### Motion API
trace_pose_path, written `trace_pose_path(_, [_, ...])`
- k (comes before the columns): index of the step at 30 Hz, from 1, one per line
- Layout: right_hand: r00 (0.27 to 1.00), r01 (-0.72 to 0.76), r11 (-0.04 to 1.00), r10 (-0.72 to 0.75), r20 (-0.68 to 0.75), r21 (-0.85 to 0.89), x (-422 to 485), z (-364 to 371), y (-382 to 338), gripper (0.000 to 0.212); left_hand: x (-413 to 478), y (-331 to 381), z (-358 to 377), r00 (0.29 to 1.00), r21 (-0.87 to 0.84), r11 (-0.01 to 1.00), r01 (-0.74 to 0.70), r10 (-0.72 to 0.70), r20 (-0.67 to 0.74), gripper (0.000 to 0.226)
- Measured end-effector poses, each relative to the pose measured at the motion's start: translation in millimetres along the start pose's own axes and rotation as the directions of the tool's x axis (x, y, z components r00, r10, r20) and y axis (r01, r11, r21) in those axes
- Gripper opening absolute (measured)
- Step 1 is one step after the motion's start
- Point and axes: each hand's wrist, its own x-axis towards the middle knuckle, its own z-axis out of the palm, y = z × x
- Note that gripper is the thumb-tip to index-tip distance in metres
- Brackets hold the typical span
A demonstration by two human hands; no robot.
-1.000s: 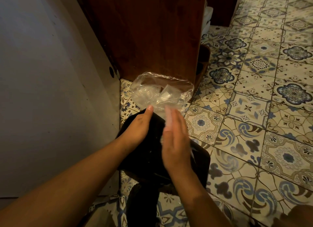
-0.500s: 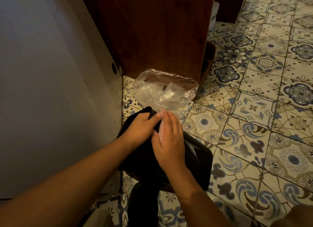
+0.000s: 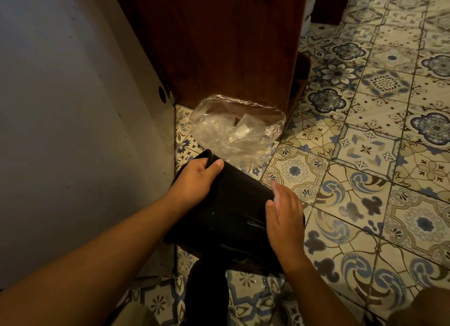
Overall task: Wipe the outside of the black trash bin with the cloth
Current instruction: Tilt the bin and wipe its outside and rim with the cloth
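Note:
The black trash bin [image 3: 233, 204] lies tipped on the patterned floor, its open end pointing away from me. My left hand [image 3: 194, 179] grips the bin's rim at its far left, thumb on the outside and fingers curled over the edge. My right hand [image 3: 285, 218] lies flat on the bin's right side with its fingers straight. It presses a pale cloth [image 3: 275, 188] to the bin. Only a small bit of cloth shows past the fingertips; the hand hides the other part.
A crumpled clear plastic bag [image 3: 233, 128] sits just beyond the bin's mouth, against a dark wooden cabinet [image 3: 219, 45]. A pale wall [image 3: 60, 106] runs close along the left. Patterned tile floor [image 3: 365, 155] spreads to the right. A dark shape [image 3: 207, 289] lies below the bin.
My right hand slid from the bin's rim, beside my left hand, down and right along the bin's side. My left hand has taken a firmer hold of the rim.

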Motion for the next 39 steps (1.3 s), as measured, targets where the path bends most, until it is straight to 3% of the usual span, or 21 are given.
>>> trace_pose_path(7, [0.981,-0.187,0.982,0.185,-0.063,-0.020,-13,-10,35,0.054,-3,5,6,0.999,0.023,0.999,-0.026,0.026,-0.019,0.043])
trace_pose_path(10, [0.955,-0.288,0.956,0.292,-0.060,0.061,-21,-14,45,0.048,-4,8,6,0.999,0.040,0.998,-0.041,0.042,-0.027,0.045])
trace_pose_path(13, [0.877,-0.465,0.854,0.481,-0.012,0.235,-29,-17,50,0.045,-5,12,4,0.996,0.075,0.995,-0.061,0.066,-0.066,0.052])
trace_pose_path(16, [0.781,-0.599,0.727,0.623,0.045,0.335,-35,-19,52,0.043,-8,15,5,0.997,-0.032,0.999,-0.028,0.026,-0.069,0.061])
trace_pose_path(20, [0.673,-0.686,0.570,0.733,0.095,0.452,-34,-27,53,0.033,-15,13,-2,0.986,-0.116,0.993,0.040,-0.020,0.165,0.020])
trace_pose_path(23, [0.643,-0.703,0.539,0.760,0.092,0.464,-31,-30,59,0.027,-24,9,-12,0.905,-0.008,0.996,0.093,-0.081,0.418,0.025])
trace_pose_path(26, [0.644,-0.706,0.524,0.755,0.124,0.476,-28,-25,61,0.040,-27,7,-15,0.887,0.067,0.991,0.114,-0.131,0.442,0.027])
trace_pose_path(31, [0.638,-0.726,0.508,0.748,0.181,0.463,-16,-25,58,0.040,-21,7,-11,0.955,-0.020,0.992,0.128,-0.117,0.272,0.035])
trace_pose_path(34, [0.733,-0.635,0.591,0.665,0.145,0.498,-14,-38,52,0.042,-19,10,-9,0.963,-0.079,0.981,0.180,-0.159,0.216,0.028])
trace_pose_path(39, [0.768,-0.557,0.552,0.627,0.132,0.621,0,-68,41,0.045,-13,17,-7,0.966,-0.110,0.967,0.230,-0.214,0.144,0.027])
